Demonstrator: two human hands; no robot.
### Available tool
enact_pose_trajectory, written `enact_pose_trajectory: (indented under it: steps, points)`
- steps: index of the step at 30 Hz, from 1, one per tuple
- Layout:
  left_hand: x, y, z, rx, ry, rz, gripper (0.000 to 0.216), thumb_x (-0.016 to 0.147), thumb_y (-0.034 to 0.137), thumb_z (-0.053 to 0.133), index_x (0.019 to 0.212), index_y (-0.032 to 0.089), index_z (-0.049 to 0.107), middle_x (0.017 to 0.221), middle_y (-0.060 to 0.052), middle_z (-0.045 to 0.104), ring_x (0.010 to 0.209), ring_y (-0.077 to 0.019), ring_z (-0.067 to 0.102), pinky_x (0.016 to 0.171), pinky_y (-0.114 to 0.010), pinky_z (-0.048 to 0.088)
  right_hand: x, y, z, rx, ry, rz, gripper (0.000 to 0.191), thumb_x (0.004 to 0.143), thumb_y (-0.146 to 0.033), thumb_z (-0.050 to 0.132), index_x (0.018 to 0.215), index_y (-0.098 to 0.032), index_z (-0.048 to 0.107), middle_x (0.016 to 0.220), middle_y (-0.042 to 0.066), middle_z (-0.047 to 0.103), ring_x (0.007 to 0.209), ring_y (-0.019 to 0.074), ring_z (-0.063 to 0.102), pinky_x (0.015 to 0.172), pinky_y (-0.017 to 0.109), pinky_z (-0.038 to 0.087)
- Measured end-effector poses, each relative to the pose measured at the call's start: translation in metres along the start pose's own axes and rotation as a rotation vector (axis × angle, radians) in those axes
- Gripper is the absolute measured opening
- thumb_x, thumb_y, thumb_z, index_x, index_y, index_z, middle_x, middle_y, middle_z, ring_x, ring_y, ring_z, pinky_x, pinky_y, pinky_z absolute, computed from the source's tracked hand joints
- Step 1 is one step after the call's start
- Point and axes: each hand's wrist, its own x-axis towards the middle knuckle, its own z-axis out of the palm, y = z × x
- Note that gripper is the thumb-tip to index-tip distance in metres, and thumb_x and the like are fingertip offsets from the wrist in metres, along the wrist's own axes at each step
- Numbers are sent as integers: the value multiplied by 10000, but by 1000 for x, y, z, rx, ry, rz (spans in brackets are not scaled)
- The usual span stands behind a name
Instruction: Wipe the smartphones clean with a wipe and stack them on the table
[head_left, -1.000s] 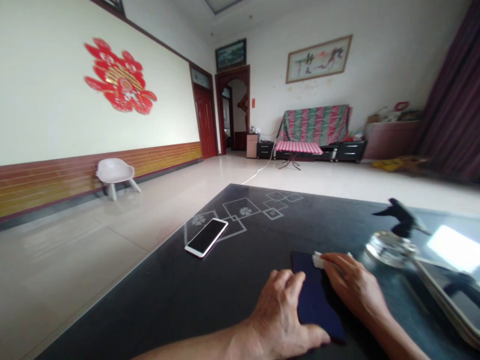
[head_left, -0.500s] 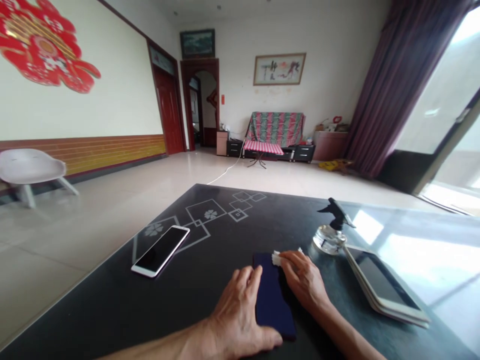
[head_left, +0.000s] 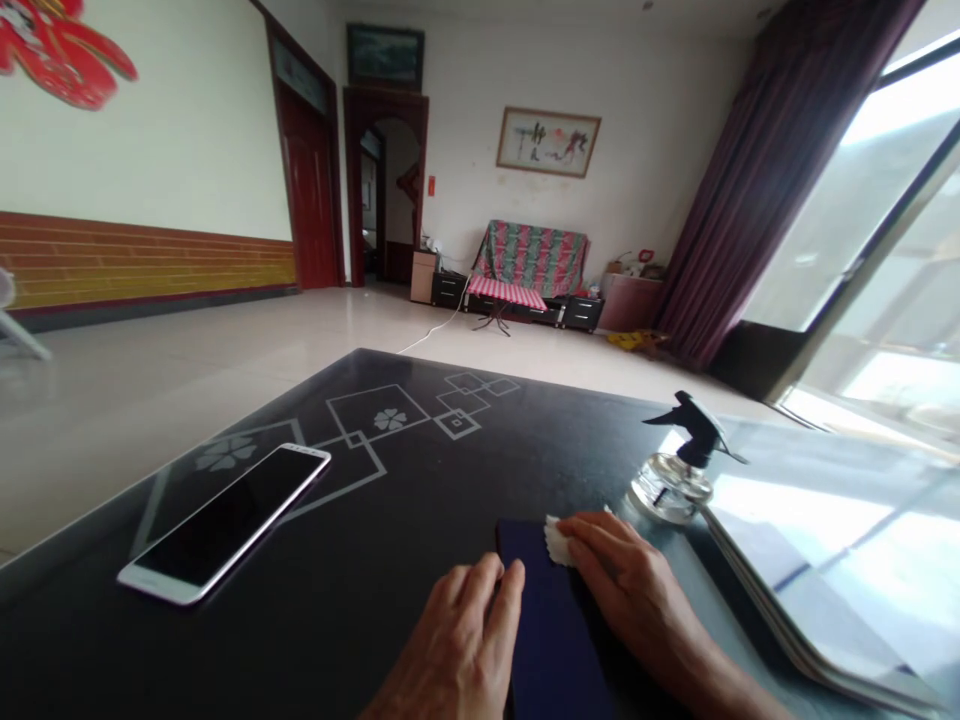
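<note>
A dark blue phone (head_left: 551,625) lies flat on the black glass table (head_left: 390,520) in front of me. My left hand (head_left: 457,645) rests along the phone's left edge with its fingers together, steadying it. My right hand (head_left: 626,585) presses a small white cloth (head_left: 557,541) against the far right corner of the phone, fingers curled over the cloth.
A white-edged phone (head_left: 225,520) lies screen-up at the left of the table. A clear spray bottle with a black trigger (head_left: 679,470) stands just beyond my right hand. A tablet-like slab (head_left: 832,590) lies at the right. The room floor stretches beyond.
My view has swung to the right and moved closer to the table. Both hands stay on the dark blue phone, and the cloth remains near its far corner.
</note>
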Motion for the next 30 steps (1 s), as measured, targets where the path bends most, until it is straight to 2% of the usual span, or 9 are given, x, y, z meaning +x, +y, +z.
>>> enact_pose_trajectory:
  steps: [4,11,14,19,23,30]
  points:
    - [1,7,-9,-21,-7,-26,815,683,303,578,1443,149,326,1351,-185,491,1103,-354,529,933,-474,439,3,4,-4,-17,-21,-34,246,897,-306,460,965,-228,682,972,60,682,864,189,646,777,305,524]
    - [4,12,-15,39,-72,-17,999,641,588,657,1428,70,326,1348,-250,463,1112,-394,517,957,-529,422,3,0,-2,-77,13,-9,257,857,-317,471,969,-208,675,1019,84,661,897,216,635,818,346,514]
    - [4,15,-19,46,-85,-15,1041,603,592,702,1425,71,334,1334,-244,478,1115,-397,514,952,-529,433,2,0,-1,-76,-3,-4,226,827,-287,490,924,-217,682,946,68,667,845,211,632,784,340,509]
    - [4,17,-21,12,-34,-28,1026,575,573,733,1424,138,355,1334,-190,490,1142,-384,502,976,-519,427,1,4,-1,13,54,60,207,827,-302,499,825,-235,695,835,36,673,756,188,636,695,295,500]
    - [4,18,-20,6,-40,-37,1043,558,561,741,1431,157,339,1355,-177,474,1174,-387,482,997,-529,405,3,6,-4,119,118,118,256,866,-357,481,879,-232,704,868,38,684,774,170,646,693,253,501]
    - [8,25,-33,-12,-141,-48,1079,534,545,760,1430,121,333,1379,-197,448,1211,-407,451,1000,-531,407,3,3,-6,135,96,85,236,877,-365,492,889,-236,689,914,43,678,824,174,639,728,258,501]
